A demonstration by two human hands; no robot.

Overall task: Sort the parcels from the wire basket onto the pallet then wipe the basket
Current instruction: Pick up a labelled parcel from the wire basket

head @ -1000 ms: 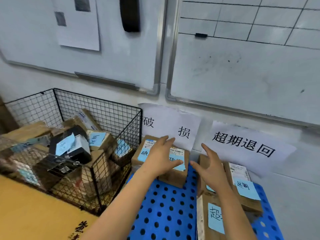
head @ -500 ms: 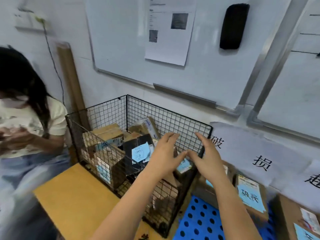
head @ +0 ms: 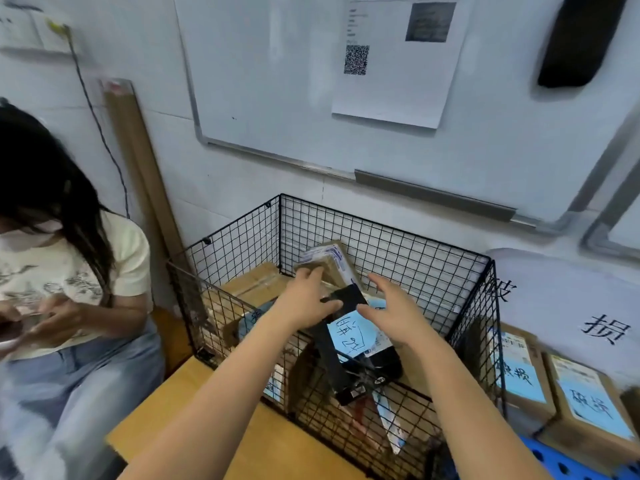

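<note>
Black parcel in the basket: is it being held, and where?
Not gripped yet: left hand and right hand, both open, flank the black parcel at its upper end; touch cannot be told.

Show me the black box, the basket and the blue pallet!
black box (head: 347, 296): head view, on its black top end.
basket (head: 398, 251): head view, on its back wire wall.
pallet (head: 557, 457): head view, on its blue corner, bottom right.

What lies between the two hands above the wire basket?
The top end of a black parcel with a blue note lies between the left hand and the right hand, in the head view.
</note>
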